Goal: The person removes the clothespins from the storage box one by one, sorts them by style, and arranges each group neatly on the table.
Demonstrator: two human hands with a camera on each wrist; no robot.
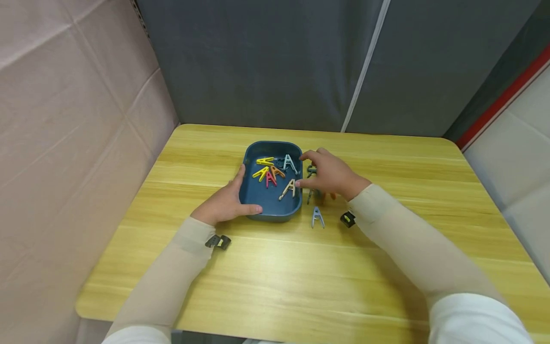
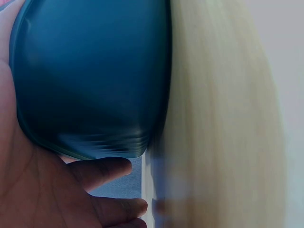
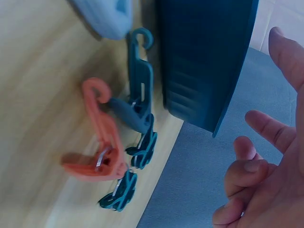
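The left hand (image 1: 223,203) lies against the near left corner of the blue tray (image 1: 262,200) — thumb along the near wall, fingers up the left side, grasping that corner; the left wrist view shows the palm pressed to the tray's outer wall. The tray sits on the wooden worktop (image 1: 275,277) between the two hands. Inside it lie several clothes pegs (image 1: 271,173): yellow, orange, pink, beige and pale blue. The right hand (image 1: 328,174) hovers just right of the tray's right wall, fingers loosely spread and released, holding nothing. Beneath it — in the right wrist view — a teal peg (image 3: 140,90) and an orange peg (image 3: 102,142) lie beside the tray wall. A pale blue peg (image 1: 317,217) rests nearer the person, below that hand.
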